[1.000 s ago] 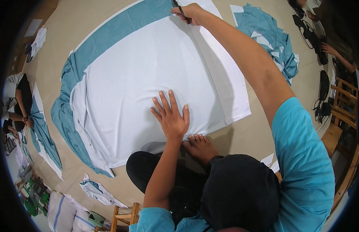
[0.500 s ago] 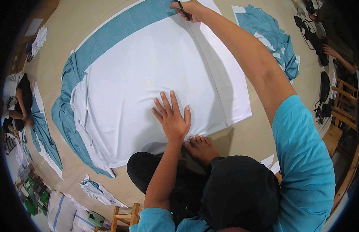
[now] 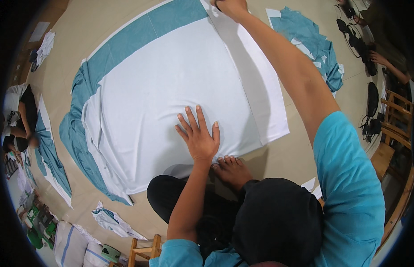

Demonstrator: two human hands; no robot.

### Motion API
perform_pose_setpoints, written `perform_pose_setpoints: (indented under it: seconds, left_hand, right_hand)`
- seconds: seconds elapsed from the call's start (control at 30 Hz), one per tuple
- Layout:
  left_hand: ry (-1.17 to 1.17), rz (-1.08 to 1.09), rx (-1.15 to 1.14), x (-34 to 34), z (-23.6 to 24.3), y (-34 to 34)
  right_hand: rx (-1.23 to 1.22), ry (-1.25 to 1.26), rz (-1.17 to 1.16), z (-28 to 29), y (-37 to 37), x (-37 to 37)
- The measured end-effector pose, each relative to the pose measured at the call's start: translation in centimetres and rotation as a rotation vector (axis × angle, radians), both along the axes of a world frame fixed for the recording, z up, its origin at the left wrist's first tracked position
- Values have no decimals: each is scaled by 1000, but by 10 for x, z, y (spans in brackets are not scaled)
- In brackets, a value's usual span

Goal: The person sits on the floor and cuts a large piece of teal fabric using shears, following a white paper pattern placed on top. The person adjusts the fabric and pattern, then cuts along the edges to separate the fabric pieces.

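A large sheet of white fabric [image 3: 167, 80] lies spread on the floor, with a teal band [image 3: 178, 17] along its far side. My left hand [image 3: 201, 140] rests flat on its near part, fingers spread. At the top edge of the view, my right hand [image 3: 232, 8] is closed on black-handled scissors [image 3: 217, 5]; their blades are out of sight. From near the scissors a thin dark line runs down through the fabric to its near edge, with a white strip [image 3: 262, 89] on its right. Bunched teal and white folds [image 3: 80, 111] form the left side.
A heap of teal and white cloth pieces [image 3: 300, 40] lies at the far right. Beyond it are dark straps and a wooden chair [image 3: 396, 118]. Another person's hand [image 3: 379, 58] shows at right; someone sits at far left. White sacks [image 3: 69, 242] and a wooden stool [image 3: 144, 249] stand near left. My bare foot [image 3: 233, 171] is beside the fabric.
My right hand with the scissors has moved farther away and slightly right, partly past the top edge. The thin line in the fabric now shows past the teal band. My left hand stays put.
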State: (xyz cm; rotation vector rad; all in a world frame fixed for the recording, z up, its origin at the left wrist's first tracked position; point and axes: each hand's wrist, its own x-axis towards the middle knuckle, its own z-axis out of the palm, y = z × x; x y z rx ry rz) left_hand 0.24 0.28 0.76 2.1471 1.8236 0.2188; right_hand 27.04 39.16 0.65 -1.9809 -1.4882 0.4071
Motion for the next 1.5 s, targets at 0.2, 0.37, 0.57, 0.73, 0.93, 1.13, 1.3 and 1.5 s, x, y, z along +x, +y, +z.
perform_pose_setpoints:
  seconds: [0.2,0.37,0.57,0.73,0.93,1.13,1.3,1.5]
  left_hand:
    - [12,20,-22,2,3,1]
    - [-15,15,71,0,-2,0]
    - [-56,15,274,-4,-7,4]
    - [-133,53,266,-13,-5,15]
    - [-176,-20,180,-26,-2,28]
    - [-534,57,91,-27,40,35]
    - [-536,70,5,-53,97,20]
    - [-461,26,-539,-71,138,-67]
  right_hand:
    - [132,-299,85,-16,-166,29]
    - [67,-200,76,-21,-373,36]
    - [-166,-192,-68,-7,-648,63]
    - [-481,-93,-506,21,-836,84]
    - [-441,-84,-801,42,-887,90]
    - [-287,-74,-543,26,-820,90]
    - [-303,28,-348,1,-784,90]
    - [-239,251,-523,-6,-772,83]
